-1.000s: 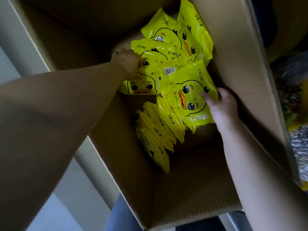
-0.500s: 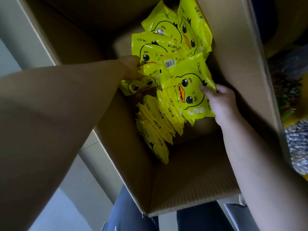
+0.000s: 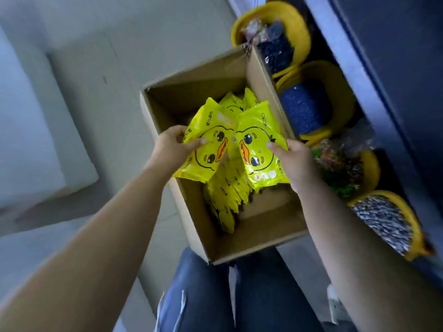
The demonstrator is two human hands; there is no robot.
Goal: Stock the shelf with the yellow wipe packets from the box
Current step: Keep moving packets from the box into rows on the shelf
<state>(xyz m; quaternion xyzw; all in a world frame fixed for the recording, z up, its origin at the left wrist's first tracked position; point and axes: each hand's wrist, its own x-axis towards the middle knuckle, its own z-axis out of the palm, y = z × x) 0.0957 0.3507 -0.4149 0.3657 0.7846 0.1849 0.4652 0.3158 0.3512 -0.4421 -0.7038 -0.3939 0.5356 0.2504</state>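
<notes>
An open cardboard box stands on the floor in front of my legs. My left hand grips one yellow duck-face wipe packet by its left edge, lifted above the box. Beside it, my right hand grips a second yellow packet by its right edge. The two packets touch in the middle. Several more yellow packets stand on edge inside the box below, and a few others lie at the far end.
Yellow bowls of dark and speckled goods line a low dark shelf right of the box. A further bowl sits near my right forearm. Grey tiled floor spreads to the left. My jeans show below.
Both hands have lifted one packet each up out of the box. The camera has pulled back and up, so the whole box, floor and shelf now show.
</notes>
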